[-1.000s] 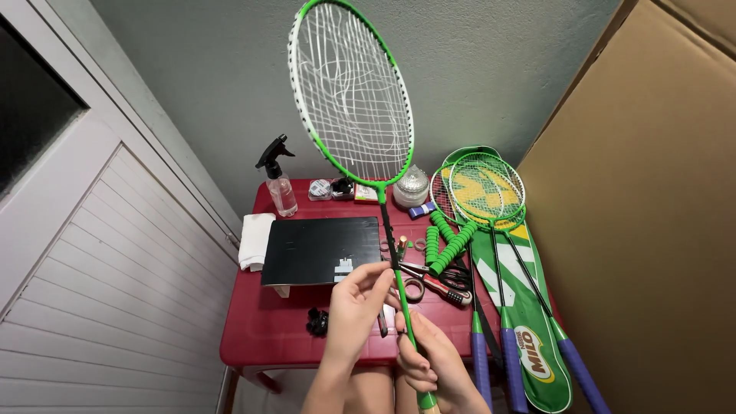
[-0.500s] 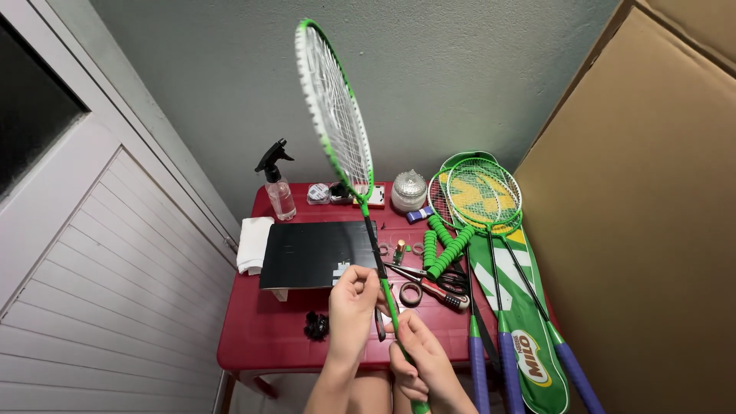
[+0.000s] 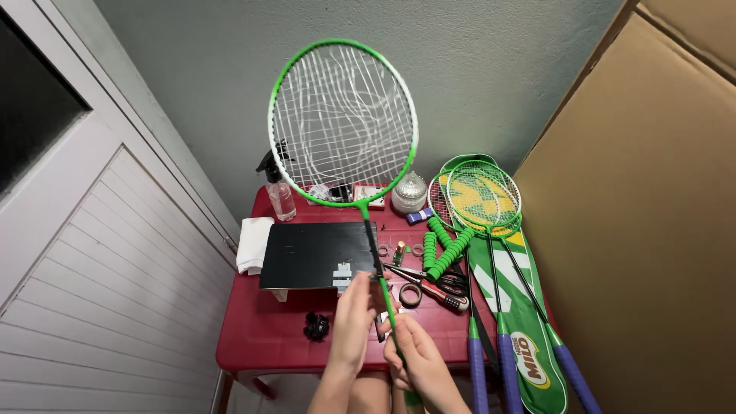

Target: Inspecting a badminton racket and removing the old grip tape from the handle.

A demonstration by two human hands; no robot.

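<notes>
I hold a green and white badminton racket [image 3: 343,123] upright over a small red table [image 3: 261,337]; its strings are loose and broken in places. My right hand [image 3: 418,364] grips the green shaft low down, near the handle. My left hand [image 3: 354,318] is at the shaft just above it, fingertips pinching near the black part of the shaft [image 3: 372,245]. The racket head now faces me flat.
On the table lie a black mat [image 3: 314,253], spray bottle [image 3: 280,192], folded white cloth [image 3: 253,244], pliers and scissors [image 3: 429,284], tape rolls [image 3: 410,295], green grip coils [image 3: 448,249]. More rackets [image 3: 483,199] and a green cover [image 3: 521,322] lean at right, beside cardboard [image 3: 636,230]. A white door [image 3: 92,253] stands left.
The racket has been turned about its shaft: from edge-on half a second ago to face-on now. Both hands stay on the lower shaft.
</notes>
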